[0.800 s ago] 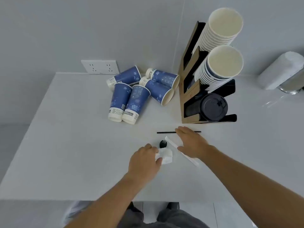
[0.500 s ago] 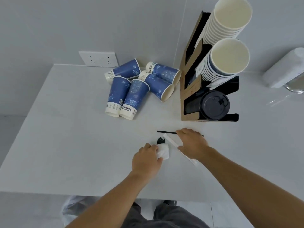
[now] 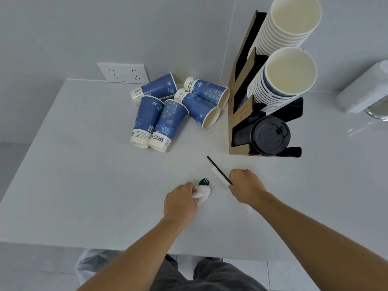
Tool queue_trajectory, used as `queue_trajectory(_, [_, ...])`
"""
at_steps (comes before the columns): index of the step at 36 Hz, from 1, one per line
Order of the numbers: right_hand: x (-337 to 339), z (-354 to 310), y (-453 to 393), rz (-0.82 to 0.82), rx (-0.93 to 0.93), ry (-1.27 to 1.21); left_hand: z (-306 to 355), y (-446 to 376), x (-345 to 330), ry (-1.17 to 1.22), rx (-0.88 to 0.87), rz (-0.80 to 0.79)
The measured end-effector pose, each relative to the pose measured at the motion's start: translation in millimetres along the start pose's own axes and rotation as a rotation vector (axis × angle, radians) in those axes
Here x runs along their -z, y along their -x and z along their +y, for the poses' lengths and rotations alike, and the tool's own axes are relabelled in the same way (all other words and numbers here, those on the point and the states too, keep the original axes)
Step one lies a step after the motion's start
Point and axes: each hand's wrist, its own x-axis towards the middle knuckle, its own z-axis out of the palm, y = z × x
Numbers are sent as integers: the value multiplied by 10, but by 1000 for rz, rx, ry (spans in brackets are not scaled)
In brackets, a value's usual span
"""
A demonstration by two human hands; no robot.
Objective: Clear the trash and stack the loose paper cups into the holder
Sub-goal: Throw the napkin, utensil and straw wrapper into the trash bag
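Several loose blue paper cups [image 3: 165, 120] lie in a heap at the back of the white table [image 3: 84, 175]. Right of them stands the cup holder [image 3: 241, 114] with two stacks of cups [image 3: 289, 74] and black lids [image 3: 269, 135]. My left hand [image 3: 180, 201] is closed on a crumpled white napkin [image 3: 203, 193], and a small black fork [image 3: 204, 182] pokes out beside it. My right hand [image 3: 245, 185] is closed on a black straw [image 3: 218, 169] and a white paper wrapper [image 3: 218, 175], both sticking out toward the cups.
A wall socket [image 3: 122, 72] sits behind the loose cups. At the far right a white object [image 3: 365, 89] lies beside something shiny. The near table edge [image 3: 105, 245] runs just in front of my legs.
My left hand has gathered the napkin tighter. My right hand has closed on the straw and wrapper; the straw swung from lying sideways to pointing diagonally toward the cups.
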Motion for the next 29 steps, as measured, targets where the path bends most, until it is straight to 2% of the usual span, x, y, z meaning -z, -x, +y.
queue_trajectory(8, [-9,-53,-17,-37,-74,-52,9,-6,36,23,43,-5])
queue_trajectory(22, [-3,-15,29,-57,-44,-129,28,58,87,21,103,-15])
queue_trajectory(29, [29,82,106,-86,-41,-197,3,106,116,242,155,-42])
